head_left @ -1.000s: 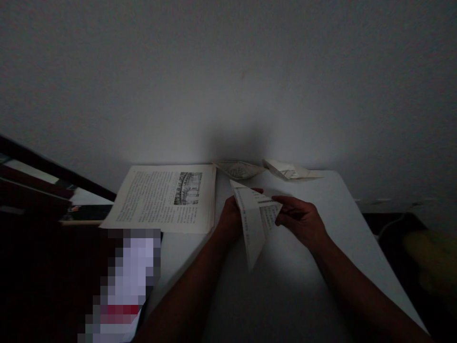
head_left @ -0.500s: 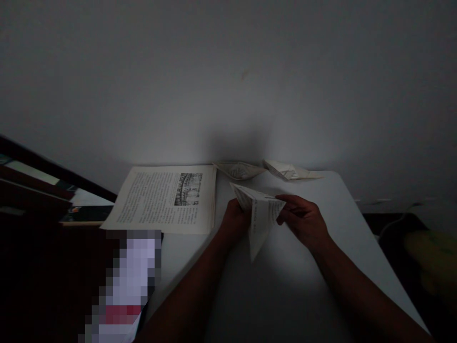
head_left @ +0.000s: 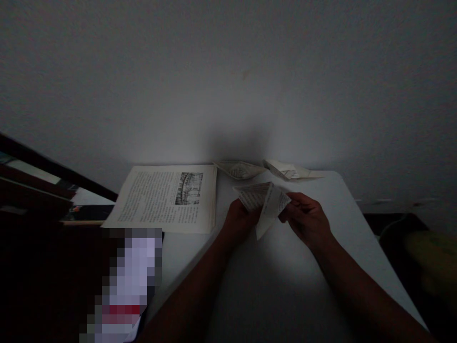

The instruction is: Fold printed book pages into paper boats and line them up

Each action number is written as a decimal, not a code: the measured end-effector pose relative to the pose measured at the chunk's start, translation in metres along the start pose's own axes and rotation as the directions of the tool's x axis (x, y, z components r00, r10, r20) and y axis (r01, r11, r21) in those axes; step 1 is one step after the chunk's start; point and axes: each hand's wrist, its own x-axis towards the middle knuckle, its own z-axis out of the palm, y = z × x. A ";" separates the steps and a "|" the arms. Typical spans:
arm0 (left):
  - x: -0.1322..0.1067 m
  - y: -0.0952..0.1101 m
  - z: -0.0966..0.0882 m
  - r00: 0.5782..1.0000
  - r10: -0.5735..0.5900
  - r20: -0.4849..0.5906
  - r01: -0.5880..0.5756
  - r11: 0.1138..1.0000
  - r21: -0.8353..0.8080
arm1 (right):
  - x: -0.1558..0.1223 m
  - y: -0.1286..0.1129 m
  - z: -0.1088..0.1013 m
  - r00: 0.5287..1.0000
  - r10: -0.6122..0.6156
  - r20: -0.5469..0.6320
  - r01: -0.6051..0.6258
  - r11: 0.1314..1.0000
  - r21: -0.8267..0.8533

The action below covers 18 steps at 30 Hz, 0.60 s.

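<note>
Between my hands, above the white table, is a folded sheet of printed paper (head_left: 266,205) with creased triangular flaps, one point hanging downward. My left hand (head_left: 240,220) is closed on its left side, the fingertips partly hidden behind the paper. My right hand (head_left: 307,218) pinches the right corner between thumb and fingers. Just beyond them, against the wall, lie two folded paper boats, one boat (head_left: 240,170) at the left and another boat (head_left: 291,171) at the right, their ends nearly touching.
A stack of printed pages (head_left: 153,195) with a picture on top lies at the table's back left. A pixelated object (head_left: 132,281) sits at the left edge of the table (head_left: 357,247). The wall (head_left: 243,95) rises directly behind. A dim yellowish thing (head_left: 432,262) is off to the right.
The folded paper has turned between my hands: its upper flap now leans right, and the lower point has risen. My right hand has shifted slightly right with the corner.
</note>
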 end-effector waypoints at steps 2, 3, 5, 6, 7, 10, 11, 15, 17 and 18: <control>0.001 -0.003 0.000 0.999 0.019 -0.027 -0.020 0.999 -0.046 | 0.000 0.000 0.001 1.000 0.001 -0.010 -0.001 1.000 0.002; 0.001 -0.004 0.000 0.999 0.031 -0.041 -0.034 0.997 -0.076 | 0.000 0.000 0.001 1.000 -0.001 -0.014 0.001 1.000 0.008; 0.001 -0.005 -0.001 0.996 0.050 -0.072 -0.060 0.989 -0.138 | 0.000 -0.001 0.002 1.000 0.000 -0.023 0.001 1.000 0.023; 0.001 -0.005 -0.001 0.995 0.047 -0.086 -0.060 0.985 -0.162 | 0.001 -0.001 0.002 1.000 0.003 -0.027 -0.002 1.000 0.025; 0.001 -0.005 -0.002 0.995 0.035 -0.098 -0.052 0.982 -0.179 | 0.001 -0.001 0.003 1.000 0.007 -0.030 -0.007 1.000 0.020; 0.002 -0.001 -0.006 0.992 0.005 -0.127 -0.037 0.969 -0.244 | 0.000 -0.003 0.004 0.999 0.016 -0.036 -0.017 1.000 -0.004; 0.002 0.001 -0.007 0.992 0.002 -0.128 -0.036 0.963 -0.266 | 0.000 -0.003 0.004 0.999 0.014 -0.038 -0.014 1.000 -0.005; 0.003 0.006 -0.011 0.988 0.013 -0.155 -0.059 0.953 -0.296 | 0.000 -0.004 0.006 0.998 0.004 -0.061 -0.004 1.000 0.002; 0.003 0.007 -0.011 0.987 0.053 -0.153 -0.100 0.943 -0.318 | 0.000 -0.004 0.006 0.996 0.004 -0.086 -0.003 1.000 0.007; 0.002 0.007 -0.011 0.988 0.080 -0.136 -0.122 0.933 -0.339 | 0.000 -0.003 0.006 0.995 0.004 -0.100 -0.003 1.000 0.011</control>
